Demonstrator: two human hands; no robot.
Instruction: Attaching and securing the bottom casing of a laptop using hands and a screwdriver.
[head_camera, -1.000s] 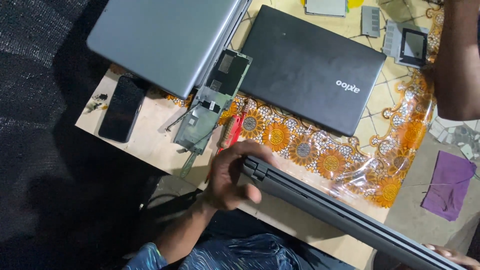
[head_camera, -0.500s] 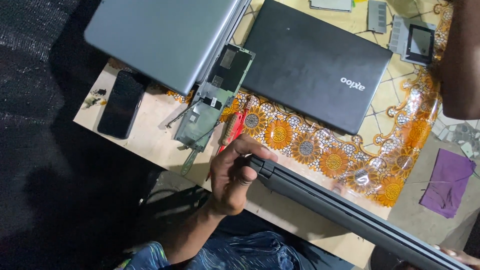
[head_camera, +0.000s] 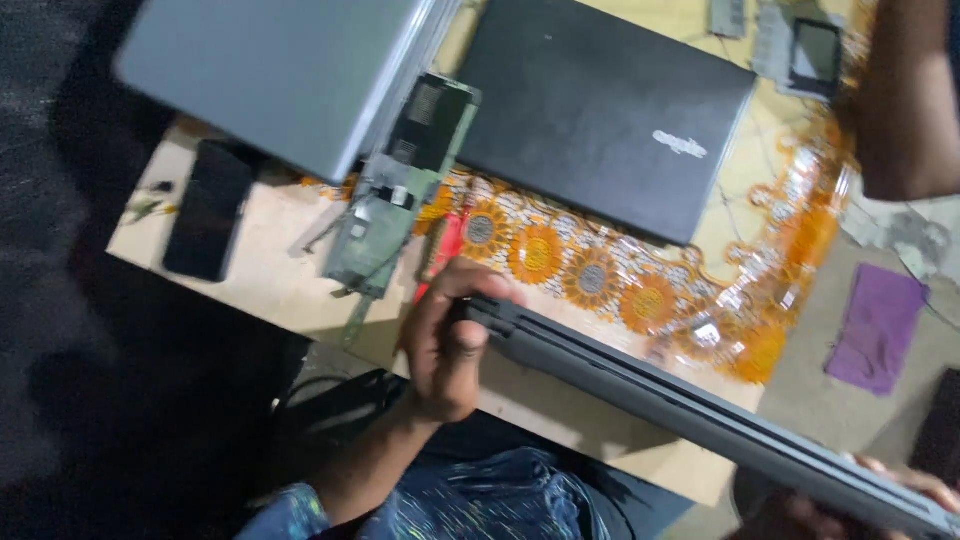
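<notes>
Since the earlier frame, the left hand (head_camera: 447, 345) has slid along the end of the closed dark grey laptop (head_camera: 690, 400), its fingers now curled over the corner, gripping it. That laptop is held edge-on above the tabletop (head_camera: 290, 290), running down to the right hand (head_camera: 880, 490), whose fingers pinch its far end. Behind lie a black closed laptop (head_camera: 600, 120), a silver laptop (head_camera: 280, 75), a green circuit board (head_camera: 385, 225), a black phone (head_camera: 208, 210) and a red-handled tool (head_camera: 443, 250).
</notes>
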